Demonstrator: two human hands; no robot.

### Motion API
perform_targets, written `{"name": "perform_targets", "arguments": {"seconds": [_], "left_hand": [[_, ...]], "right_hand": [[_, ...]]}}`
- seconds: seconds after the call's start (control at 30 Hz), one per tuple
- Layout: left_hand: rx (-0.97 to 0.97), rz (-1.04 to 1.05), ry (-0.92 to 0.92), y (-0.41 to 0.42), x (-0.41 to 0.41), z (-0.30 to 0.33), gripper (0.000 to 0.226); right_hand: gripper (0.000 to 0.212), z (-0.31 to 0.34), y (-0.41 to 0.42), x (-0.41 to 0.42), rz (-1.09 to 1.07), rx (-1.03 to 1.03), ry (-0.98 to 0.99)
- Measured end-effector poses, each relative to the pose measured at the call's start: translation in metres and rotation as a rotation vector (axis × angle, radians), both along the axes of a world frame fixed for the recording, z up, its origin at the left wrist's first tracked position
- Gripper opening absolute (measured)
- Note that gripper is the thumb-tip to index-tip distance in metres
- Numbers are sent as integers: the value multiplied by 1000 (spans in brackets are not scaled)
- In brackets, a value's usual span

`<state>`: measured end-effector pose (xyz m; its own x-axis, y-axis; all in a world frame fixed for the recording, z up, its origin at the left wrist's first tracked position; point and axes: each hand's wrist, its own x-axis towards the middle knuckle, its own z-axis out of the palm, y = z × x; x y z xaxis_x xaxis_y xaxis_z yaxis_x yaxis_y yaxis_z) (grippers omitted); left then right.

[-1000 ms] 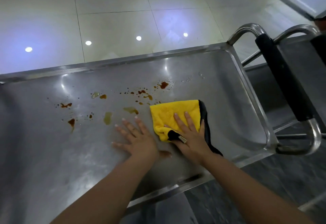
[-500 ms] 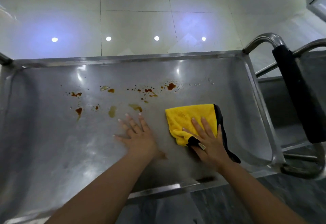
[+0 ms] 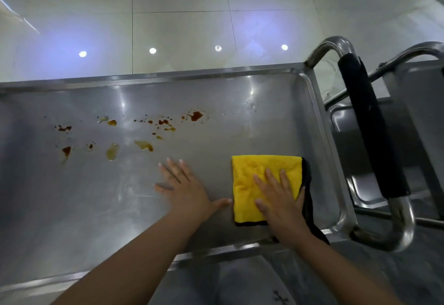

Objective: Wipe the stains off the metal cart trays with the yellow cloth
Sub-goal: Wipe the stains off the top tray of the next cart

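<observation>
The yellow cloth, black on its underside, lies flat on the right part of the metal cart tray. My right hand presses down on it with spread fingers. Just left of the cloth, my left hand rests flat on bare metal, and its thumb nearly touches the cloth's edge. Brown and yellowish stains are scattered across the tray's far middle and left. The reddish blot is the one nearest the cloth, and all lie apart from it.
The cart's steel handle with a black grip rises close to the tray's right rim. A lower tray shows beneath it. Glossy pale floor tiles lie beyond the far rim. A few water drops sit at the tray's far right.
The cloth's folded black corner has been laid flat. The cloth and my right hand have slid right, away from the stains. My left hand stays flat on the tray.
</observation>
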<state>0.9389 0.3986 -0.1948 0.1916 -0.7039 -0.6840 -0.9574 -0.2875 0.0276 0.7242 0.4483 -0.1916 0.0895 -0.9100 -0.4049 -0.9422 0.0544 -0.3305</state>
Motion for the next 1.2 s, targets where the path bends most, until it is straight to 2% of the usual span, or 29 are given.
{"name": "perform_targets", "arguments": {"seconds": [0.07,0.13,0.4,0.53,0.63,0.8,1.03,1.2], "left_hand": [[0,16,-17,1,-2,-3,158],[31,23,-26,1,-1,-4,158],[115,-7,-29,-1,1,-3,157],[129,-32,-34,0,2,-7,155],[125,-24,-53,-1,3,-9,154],[104,-15,-48,-1,4,-10,153],[59,11,-45,3,3,-13,157],[40,9,-32,2,3,-15,157]], "right_hand": [[66,-11,1,8,69,-83,177],[67,-22,-8,11,79,-155,216],[80,-34,-134,-22,106,-225,248],[75,-34,-231,-26,91,-172,209],[65,-39,-267,-17,83,-156,177],[59,-39,-237,-11,214,-218,177],[67,-45,-97,31,506,-349,122],[71,-43,-134,47,526,-369,133]]}}
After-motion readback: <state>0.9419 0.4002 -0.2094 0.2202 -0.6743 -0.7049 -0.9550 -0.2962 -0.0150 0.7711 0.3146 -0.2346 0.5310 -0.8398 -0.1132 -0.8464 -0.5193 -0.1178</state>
